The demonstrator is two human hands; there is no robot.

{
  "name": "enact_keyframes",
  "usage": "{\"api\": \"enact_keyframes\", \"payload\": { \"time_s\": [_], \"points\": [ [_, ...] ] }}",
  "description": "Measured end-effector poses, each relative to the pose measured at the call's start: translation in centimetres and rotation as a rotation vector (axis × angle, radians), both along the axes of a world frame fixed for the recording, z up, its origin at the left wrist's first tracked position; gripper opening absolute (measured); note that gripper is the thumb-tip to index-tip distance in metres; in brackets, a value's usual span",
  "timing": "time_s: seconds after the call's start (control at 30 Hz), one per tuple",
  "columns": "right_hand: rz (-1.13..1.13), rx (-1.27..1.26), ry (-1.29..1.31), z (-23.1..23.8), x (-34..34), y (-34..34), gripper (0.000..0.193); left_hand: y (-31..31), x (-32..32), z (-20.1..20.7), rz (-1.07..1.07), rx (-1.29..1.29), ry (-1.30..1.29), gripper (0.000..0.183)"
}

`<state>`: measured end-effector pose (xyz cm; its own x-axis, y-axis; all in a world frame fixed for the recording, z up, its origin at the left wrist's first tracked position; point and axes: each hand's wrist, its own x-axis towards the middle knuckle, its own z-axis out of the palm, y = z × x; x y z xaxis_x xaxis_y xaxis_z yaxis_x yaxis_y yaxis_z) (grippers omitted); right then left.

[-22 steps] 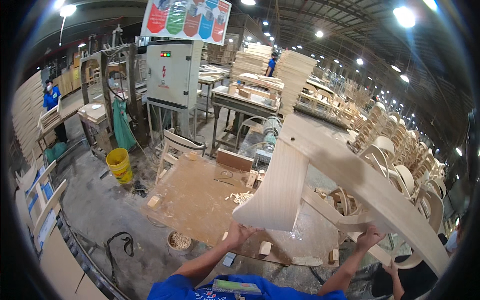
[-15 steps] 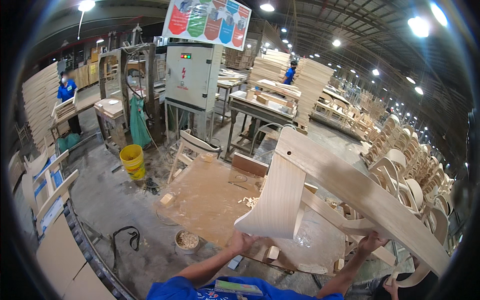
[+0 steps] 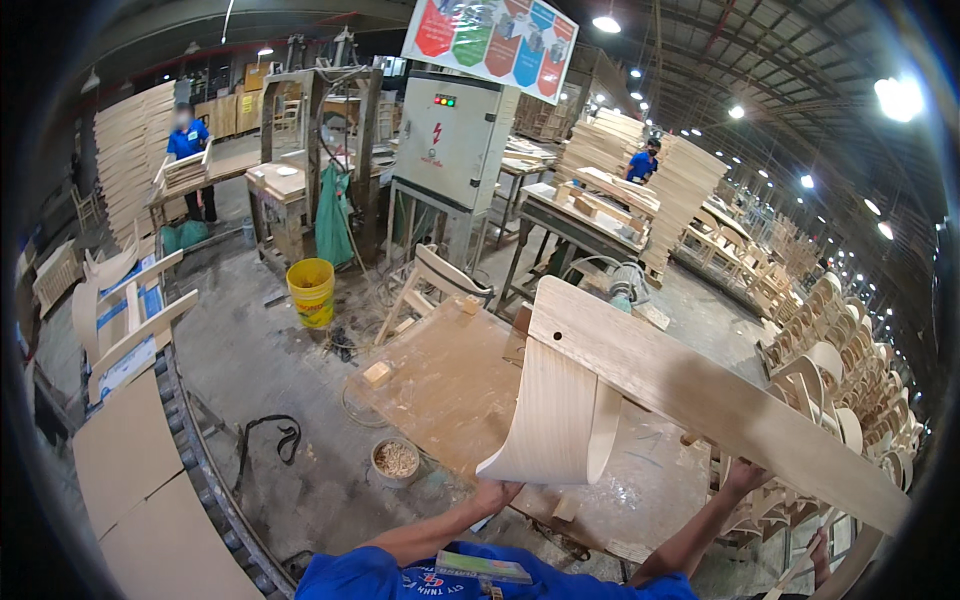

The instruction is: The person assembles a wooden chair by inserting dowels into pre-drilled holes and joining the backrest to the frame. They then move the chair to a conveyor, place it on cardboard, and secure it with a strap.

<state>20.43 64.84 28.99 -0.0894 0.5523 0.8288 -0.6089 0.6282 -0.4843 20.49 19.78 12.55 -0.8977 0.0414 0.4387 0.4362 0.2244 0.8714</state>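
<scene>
A pale wooden chair frame hangs tilted over the workbench (image 3: pixel 440 350), with a broad curved back panel (image 3: pixel 553 430) and a long flat leg (image 3: pixel 690 385) that has one dark hole near its upper end. My left hand (image 3: pixel 497 493) is closed on the lower edge of the curved panel; the wood partly hides its fingers. Beneath the long leg, my right hand (image 3: pixel 746 477) grips the frame from below, its fingers partly covered. At the lower right, another person's hand (image 3: pixel 819 552) is near the far end of the frame. Small wooden blocks (image 3: pixel 377 374) lie on the bench.
A round tub of wooden dowels (image 3: pixel 396 458) stands on the floor left of the bench, and a yellow bucket (image 3: pixel 312 294) farther back. A roller conveyor (image 3: pixel 205 475) bearing cardboard curves along the left. Many curved chair parts (image 3: pixel 830 370) are stacked at right, and an electrical cabinet (image 3: pixel 448 138) stands behind.
My view has turned left. Both hands have carried the chair frame leftward over the bench, and it now covers the loose dowels seen there before. The other person's hand has shifted slightly.
</scene>
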Motion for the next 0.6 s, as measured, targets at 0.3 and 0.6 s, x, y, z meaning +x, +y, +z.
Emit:
{"api": "enact_keyframes", "payload": {
  "time_s": [0.3,0.6],
  "points": [
    [0.377,-0.037,0.037,8.0,-5.6,-2.3,0.041,-2.5,0.4,5.9,-0.047,0.461,-0.054,0.017],
    [0.521,0.05,0.136,24.4,-6.2,-20.5,0.043,-14.5,0.9,16.8,0.388,0.394,0.335,0.035]
  ]
}}
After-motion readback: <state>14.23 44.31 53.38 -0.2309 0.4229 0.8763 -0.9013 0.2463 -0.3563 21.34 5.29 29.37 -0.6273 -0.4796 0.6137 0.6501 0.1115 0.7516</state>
